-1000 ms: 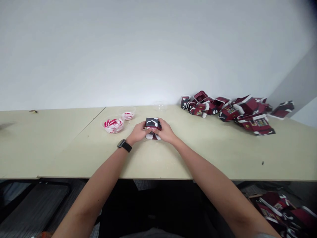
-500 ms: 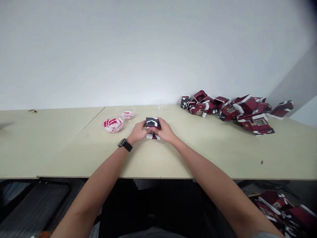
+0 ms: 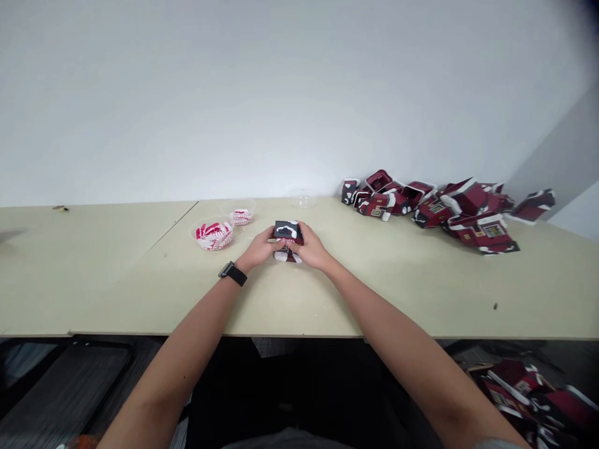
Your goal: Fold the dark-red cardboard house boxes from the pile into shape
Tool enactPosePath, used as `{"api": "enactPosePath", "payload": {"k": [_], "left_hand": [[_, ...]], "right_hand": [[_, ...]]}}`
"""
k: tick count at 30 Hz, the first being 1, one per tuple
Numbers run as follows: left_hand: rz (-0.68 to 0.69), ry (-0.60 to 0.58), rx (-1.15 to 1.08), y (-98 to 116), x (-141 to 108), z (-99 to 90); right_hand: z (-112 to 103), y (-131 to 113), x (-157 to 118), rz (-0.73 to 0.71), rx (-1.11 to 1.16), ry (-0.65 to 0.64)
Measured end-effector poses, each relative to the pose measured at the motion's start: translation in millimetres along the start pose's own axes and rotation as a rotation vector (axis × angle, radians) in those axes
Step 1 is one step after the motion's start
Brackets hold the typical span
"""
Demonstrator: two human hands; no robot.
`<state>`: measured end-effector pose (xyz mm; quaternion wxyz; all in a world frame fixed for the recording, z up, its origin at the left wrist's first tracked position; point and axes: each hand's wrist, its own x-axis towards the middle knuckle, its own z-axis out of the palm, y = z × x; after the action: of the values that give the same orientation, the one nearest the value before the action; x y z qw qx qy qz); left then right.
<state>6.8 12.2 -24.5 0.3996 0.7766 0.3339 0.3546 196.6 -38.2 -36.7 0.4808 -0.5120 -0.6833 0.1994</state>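
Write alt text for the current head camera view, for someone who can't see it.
A person's left hand and right hand grip a small dark-red, black and white piece at a pale table. To the left, two clear bowls hold red-and-white pieces; to the right, more dark-red pieces lie heaped near the wall.

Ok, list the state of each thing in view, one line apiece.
Maroon house: gripped between both hands, dark roof uppermost
Left hand: closed on the house
Right hand: closed on the house
Watch: strapped around the left wrist
Front bowl: upright, holding red-and-white pieces
Back bowl: upright, holding similar pieces
Tabletop pile: heaped loosely, pieces tilted different ways
Lower pile: heaped below table level
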Motion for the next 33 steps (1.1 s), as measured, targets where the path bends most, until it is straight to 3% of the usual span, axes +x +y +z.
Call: {"api": "enactPosePath", "payload": {"k": [14, 23, 25, 29, 31, 33], "left_hand": [[-0.096, 0.151, 0.258, 16, 2, 11.9], [0.037, 0.006, -0.006, 0, 0, 1.7], [0.043, 0.066, -0.040, 1, 1, 2.4], [0.013, 0.340, 0.059, 7, 2, 1.9], [-0.056, 0.311, 0.055, 12, 0, -0.1], [-0.132, 0.184, -0.038, 19, -2, -0.9]], "right_hand": [[11, -10, 6, 0.132, -0.020, 0.099], [3, -11, -3, 0.004, -0.037, 0.121], [3, -12, -3, -0.032, -0.039, 0.178], [1, -13, 0, -0.047, -0.047, 0.315], [-1, -14, 1, -0.046, -0.050, 0.359], [-2, -15, 0, -0.056, -0.052, 0.392]]}}
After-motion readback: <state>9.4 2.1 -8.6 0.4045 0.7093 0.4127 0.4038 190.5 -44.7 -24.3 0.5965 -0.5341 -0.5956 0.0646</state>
